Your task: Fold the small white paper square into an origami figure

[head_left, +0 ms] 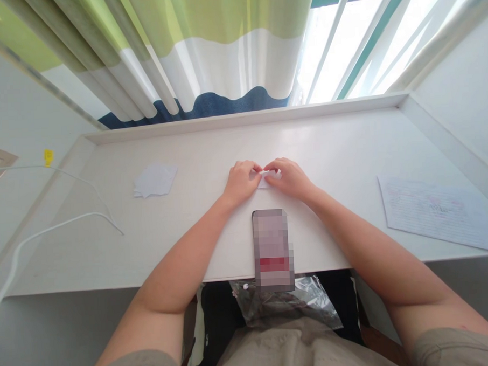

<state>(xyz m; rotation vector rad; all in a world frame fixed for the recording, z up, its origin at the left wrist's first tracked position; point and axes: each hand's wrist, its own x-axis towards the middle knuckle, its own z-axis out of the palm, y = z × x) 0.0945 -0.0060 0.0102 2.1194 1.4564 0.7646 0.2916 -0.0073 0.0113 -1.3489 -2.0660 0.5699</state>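
A small piece of white paper [263,185] is pinched between my two hands at the middle of the white desk [210,146]. My left hand [243,180] grips its left side with thumb and fingers together. On the other side my right hand [289,178] holds it, the thumb low and the fingers curled over the top edge. The paper looks folded, though the fingers cover part of it. Just below the hands lies a phone [271,246], its screen blurred out and its lower end at the desk's front edge.
Several white paper pieces [155,180] lie in a loose pile to the left. A written sheet [439,209] rests at the right. White cables [60,223] cross the left side. A clear plastic bag [309,304] is on my lap. Behind the desk hangs a curtain [230,59].
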